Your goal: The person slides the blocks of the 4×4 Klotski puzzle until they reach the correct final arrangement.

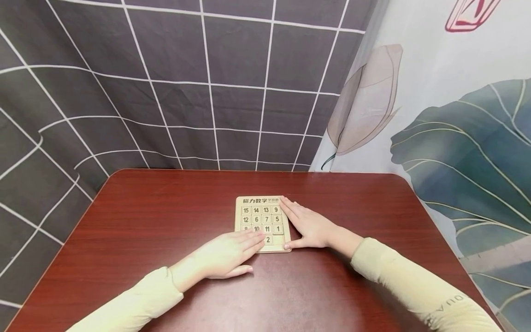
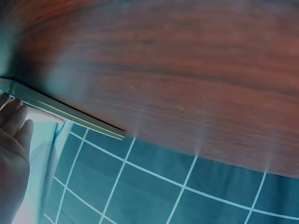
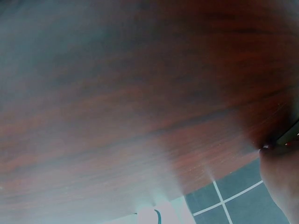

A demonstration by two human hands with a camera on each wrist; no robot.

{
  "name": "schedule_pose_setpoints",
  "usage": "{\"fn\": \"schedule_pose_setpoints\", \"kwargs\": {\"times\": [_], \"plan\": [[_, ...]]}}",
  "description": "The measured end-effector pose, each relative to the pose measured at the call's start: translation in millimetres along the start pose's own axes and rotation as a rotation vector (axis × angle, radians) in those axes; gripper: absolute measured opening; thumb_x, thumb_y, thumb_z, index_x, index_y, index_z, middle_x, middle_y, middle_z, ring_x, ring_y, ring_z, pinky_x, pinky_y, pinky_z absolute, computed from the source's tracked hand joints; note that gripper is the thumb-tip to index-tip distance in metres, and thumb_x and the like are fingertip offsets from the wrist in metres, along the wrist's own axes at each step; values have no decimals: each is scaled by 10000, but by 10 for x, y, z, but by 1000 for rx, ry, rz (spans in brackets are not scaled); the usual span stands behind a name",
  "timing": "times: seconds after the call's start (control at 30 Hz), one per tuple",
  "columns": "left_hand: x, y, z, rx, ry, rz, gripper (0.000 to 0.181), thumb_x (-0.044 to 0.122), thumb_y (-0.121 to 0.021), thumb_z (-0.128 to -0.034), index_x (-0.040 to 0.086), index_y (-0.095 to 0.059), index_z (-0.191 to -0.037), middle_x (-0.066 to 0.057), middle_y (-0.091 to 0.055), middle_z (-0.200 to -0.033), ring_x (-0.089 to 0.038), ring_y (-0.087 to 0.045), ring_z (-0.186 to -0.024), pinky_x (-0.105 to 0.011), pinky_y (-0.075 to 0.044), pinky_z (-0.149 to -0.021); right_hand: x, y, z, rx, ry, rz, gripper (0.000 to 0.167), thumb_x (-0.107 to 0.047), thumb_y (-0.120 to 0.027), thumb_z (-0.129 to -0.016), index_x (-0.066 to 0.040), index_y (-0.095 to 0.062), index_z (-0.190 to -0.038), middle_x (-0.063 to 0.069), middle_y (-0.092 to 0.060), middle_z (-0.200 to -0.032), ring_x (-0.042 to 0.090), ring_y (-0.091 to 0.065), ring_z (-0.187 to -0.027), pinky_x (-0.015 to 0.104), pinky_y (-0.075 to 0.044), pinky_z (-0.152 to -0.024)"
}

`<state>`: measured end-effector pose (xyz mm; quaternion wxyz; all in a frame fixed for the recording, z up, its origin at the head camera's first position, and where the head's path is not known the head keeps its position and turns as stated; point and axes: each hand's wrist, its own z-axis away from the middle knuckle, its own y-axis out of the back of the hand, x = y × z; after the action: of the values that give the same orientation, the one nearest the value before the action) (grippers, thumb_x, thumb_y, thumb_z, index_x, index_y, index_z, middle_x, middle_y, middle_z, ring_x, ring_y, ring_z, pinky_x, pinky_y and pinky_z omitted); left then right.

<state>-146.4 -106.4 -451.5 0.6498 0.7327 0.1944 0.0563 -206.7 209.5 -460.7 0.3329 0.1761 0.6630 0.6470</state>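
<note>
On a shiny red-brown wooden table (image 1: 166, 207), seen from the head, sits a flat cream board with raised edges (image 1: 275, 248). It works like a tray, and it holds small square cream tiles with black numbers (image 1: 266, 219). The top row says 15, 14, 13, 9. The next says 12, 6, 7, 5. Below come 8, partly hidden, then 10, 11 and 1. The bottom row shows a 2, with bare tray floor to its right. I cannot tell what lies under the fingers at the bottom left.

The left hand (image 1: 226, 253) lies over that corner, its fingers straight and close together, its thumb sticking out to the side. The right hand (image 1: 309, 226) has its fingers stretched along the top right edge and its thumb at the bottom right corner. Both hands touch the board, and neither is curled around it.

From the left wrist, the board's thin side shows at the left, with the fingers next to it. Behind the table hangs a dark grey cloth with white lines (image 1: 236, 106).

From the right wrist, table fills most of the view. A bit of the hand and a dark bit of the board peek in at the right. I cannot tell how the fingers lie there.
</note>
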Motion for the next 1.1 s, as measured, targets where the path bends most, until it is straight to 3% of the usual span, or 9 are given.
{"fn": "schedule_pose_setpoints", "kwargs": {"times": [0.3, 0.67, 0.9, 1.1], "plan": [[-68, -16, -64, 61, -28, -7, 644, 496, -621, -1033, 24, -609, -1472, -133, -627, -1522, -258, -607, -1423, -380, -498, -1207, 1, 6, 9, 4, 10, -3, 1160, -641, -712, -915, 54, -173, -1671, 238, -117, -1775, 392, -229, -1638, 537, -302, -1326], [-153, -19, -373, -43, 27, 27, 622, 474, -534, -1083, 45, -554, -1533, -109, -552, -1604, -251, -535, -1495, -378, -440, -1260, 20, -18, 5, 11, 26, 0, 1148, -630, -707, -922, 63, -175, -1667, 237, -117, -1775, 400, -240, -1633, 543, -306, -1323], [-134, -8, -396, -75, 37, 42, 613, 472, -521, -1088, 51, -557, -1531, -104, -549, -1608, -250, -537, -1493, -384, -438, -1262, -6, 9, 2, 4, 18, -10, 1146, -610, -721, -918, 70, -179, -1664, 244, -119, -1773, 408, -238, -1632, 549, -301, -1324], [-35, 14, -364, -54, -9, 25, 621, 480, -550, -1073, 37, -578, -1507, -117, -579, -1577, -245, -560, -1473, -378, -449, -1253, -11, 21, 10, -2, 10, -8, 1149, -622, -717, -917, 62, -179, -1667, 237, -118, -1775, 408, -243, -1630, 547, -303, -1323]]}}
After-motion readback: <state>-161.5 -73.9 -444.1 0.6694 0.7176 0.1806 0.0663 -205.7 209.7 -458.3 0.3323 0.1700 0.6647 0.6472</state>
